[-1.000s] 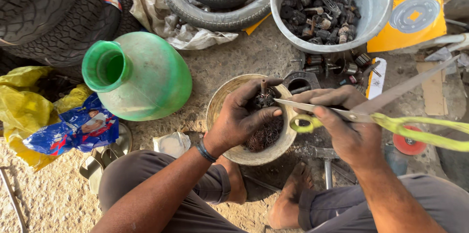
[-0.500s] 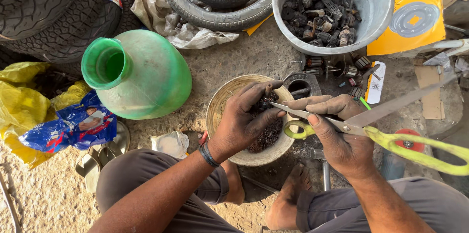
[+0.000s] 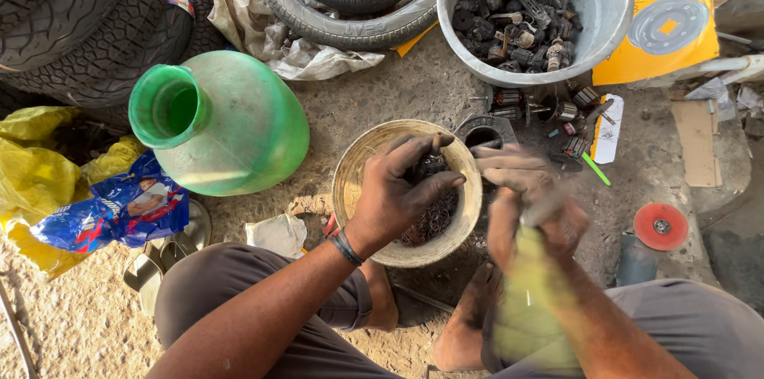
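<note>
Gripping a dark wire-wound part (image 3: 434, 168) over the round tan metal bowl (image 3: 350, 188), left hand (image 3: 398, 196) is clamped; right hand (image 3: 529, 204), just right of bowl, blurred, grip unclear.

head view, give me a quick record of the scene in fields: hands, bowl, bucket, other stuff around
left hand: over the round bowl, gripping a dark part above tangled wire
right hand: motion-blurred beside the bowl, with a blurred yellow-green tool
bucket: grey, holding dark metal parts
green jug: lying on the ground
tyres: stacked at the top
red disc: on the ground
</note>
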